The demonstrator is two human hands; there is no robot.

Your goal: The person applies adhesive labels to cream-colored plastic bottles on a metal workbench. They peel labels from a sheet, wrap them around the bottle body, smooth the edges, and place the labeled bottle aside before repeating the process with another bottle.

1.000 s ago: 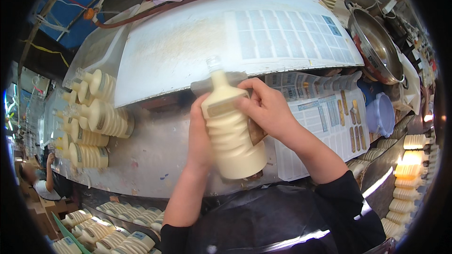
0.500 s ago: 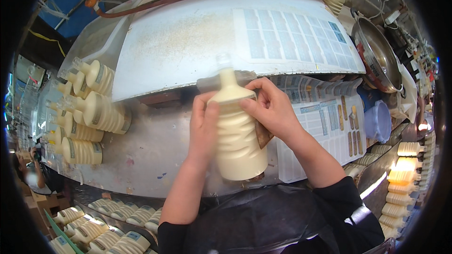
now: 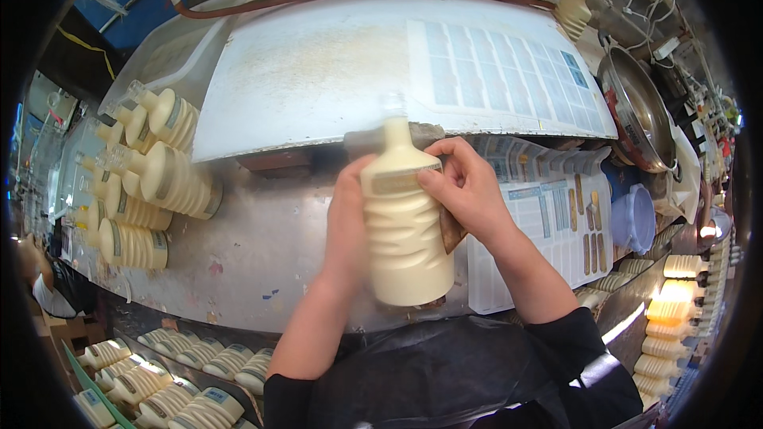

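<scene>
A cream-coloured bottle point(image 3: 407, 258) with a ribbed body, narrow neck and clear top stands in front of me, its neck pointing away. My left hand point(image 3: 346, 218), blurred, lies along the bottle's left side with its fingers mostly hidden. On the right, my right hand point(image 3: 470, 191) has its thumb and bent fingers at the bottle's shoulder. The thumb tip presses the right end of a thin greyish label strip point(image 3: 397, 181) that runs across the upper body. Under my right hand, a brown piece point(image 3: 453, 230) shows beside the bottle.
A white board point(image 3: 318, 56) slopes at the back, bearing a sheet of pale blue labels point(image 3: 501, 63). Several bottles point(image 3: 179, 183) lie stacked at left. Newspaper with label strips point(image 3: 586, 206), a purple basin point(image 3: 633, 218) and a metal pan point(image 3: 636, 103) are at right. Crated bottles point(image 3: 191, 405) fill the lower left.
My left thumb has slid from the bottle's front toward its left side. The right hand stays at the shoulder, its thumb still on the strip. The whole view has shifted slightly.
</scene>
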